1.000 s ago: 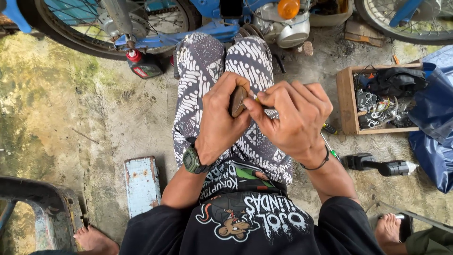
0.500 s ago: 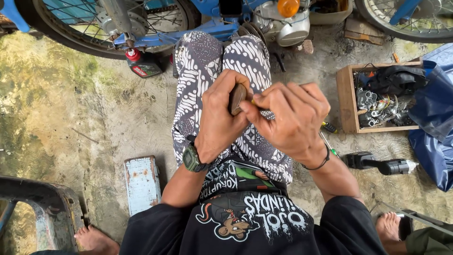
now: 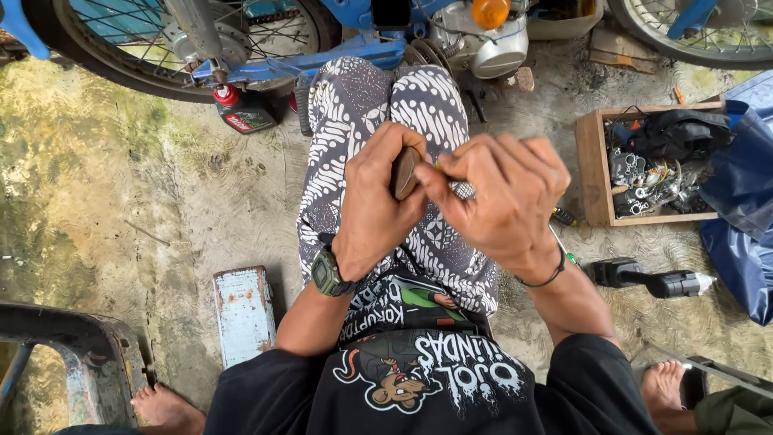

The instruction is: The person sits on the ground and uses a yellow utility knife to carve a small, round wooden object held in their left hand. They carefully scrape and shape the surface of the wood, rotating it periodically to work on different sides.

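Brown, flat part (image 3: 405,171) is clenched steady in the left hand (image 3: 374,205); right hand (image 3: 499,197) pinches a thin tool against it, working over the lap.

Beyond the hands stands a blue motorcycle (image 3: 354,32), with a red-capped oil bottle (image 3: 240,113) on the concrete floor (image 3: 121,201) below its wheel. Right of the hands sits a wooden box of metal parts (image 3: 596,169), nearer a black power tool (image 3: 644,280). Lower left lies a rusty pale-blue metal block (image 3: 241,312).
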